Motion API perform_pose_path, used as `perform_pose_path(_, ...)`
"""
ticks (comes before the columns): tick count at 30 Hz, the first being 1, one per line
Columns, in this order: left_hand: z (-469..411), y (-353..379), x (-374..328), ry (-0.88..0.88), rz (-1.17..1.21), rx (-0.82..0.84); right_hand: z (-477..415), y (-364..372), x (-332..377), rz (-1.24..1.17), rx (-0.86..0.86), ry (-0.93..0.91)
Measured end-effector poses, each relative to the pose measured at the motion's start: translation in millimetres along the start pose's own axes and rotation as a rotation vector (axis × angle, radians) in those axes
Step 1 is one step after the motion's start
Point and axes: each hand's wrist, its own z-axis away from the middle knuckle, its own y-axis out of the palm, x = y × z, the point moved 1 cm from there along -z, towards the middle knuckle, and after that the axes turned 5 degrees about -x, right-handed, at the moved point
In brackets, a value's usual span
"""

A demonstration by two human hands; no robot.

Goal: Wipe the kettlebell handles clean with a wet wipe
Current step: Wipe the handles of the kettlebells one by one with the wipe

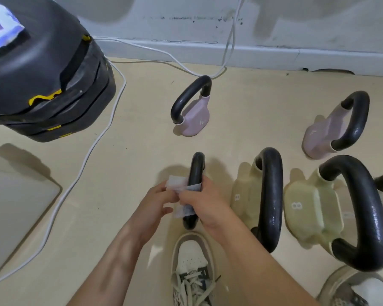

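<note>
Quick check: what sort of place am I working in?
Probably a home gym corner or small workout room: pink kettlebells and green kettlebells stand on the floor, with a black stacked weight by the wall.

You stand on smooth beige floor [142, 129] | ahead of you, scuffed pale grey wall [186, 9] with grey skirting board [263, 54] | thin white cable [93, 147] trails across floor | at your left, stacked black block [53, 85] with yellow marks

Black yellow-marked weight stack [42, 85] upper left; white cable [91, 151] snaking across floor [142, 107]; white sneaker [192, 268] bottom centre.
</note>
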Motion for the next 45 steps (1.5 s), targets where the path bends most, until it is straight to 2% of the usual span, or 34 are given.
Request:
perform_pose_path(2,-0.2,-4.3,-1.1,-0.004,-0.03,0.021,1.7,0.5,1.6,0.019,0.007,-0.025)
perform_pose_path(8,-1.9,-28.7,-3.8,-0.017,0.221,0.043,4.9,5.5,-0.6,0.076,-0.084,-0.023)
perform_pose_path(12,-7.6,-34.2,-11.2,0.041,0.291,-0.005,14.1,4.3,-3.5,0.112,-0.181,-0.108)
perform_pose_path(14,-13.1,-33.3,-15.7,0.051,0.301,-0.044,18.0,7.4,-7.5,0.162,-0.252,-0.144)
perform_pose_path(18,-23.7,-34.6,-20.3,0.128,0.276,-0.187,21.8,19.5,-14.6,0.47,-0.43,-0.239)
perform_pose_path(21,-29.5,-37.9,-15.7,0.196,0.248,-0.328,23.7,23.7,-14.8,0.627,-0.486,-0.299)
perform_pose_path(22,-31.8,-39.1,-12.4,0.209,0.242,-0.387,23.3,23.1,-15.4,0.61,-0.475,-0.28)
perform_pose_path(25,-39.7,-46.4,-2.1,0.202,0.269,-0.577,26.9,15.8,-11.2,0.357,-0.337,-0.156)
perform_pose_path(28,-40.2,-53.4,0.7,0.189,0.275,-0.619,34.4,9.5,-8.1,0.238,-0.246,-0.117)
perform_pose_path(33,-35.6,-60.2,5.8,0.197,0.207,-0.655,36.8,14.4,-9.8,0.646,-0.443,-0.335)
perform_pose_path(38,-38.7,-66.9,22.1,0.072,0.273,-0.794,34.1,20.7,-10.7,0.937,-0.465,-0.39)
perform_pose_path(42,-42.5,-75.4,26.1,0.062,0.263,-0.835,29.3,22.6,-6.5,0.868,-0.477,-0.388)
perform_pose_path(44,-41.6,-77.2,25.1,0.069,0.262,-0.838,27.5,21.8,-5.0,0.709,-0.462,-0.272)
perform_pose_path(45,-40.1,-77.8,24.3,0.069,0.265,-0.84,25.4,21.3,-3.7,0.543,-0.425,-0.157)
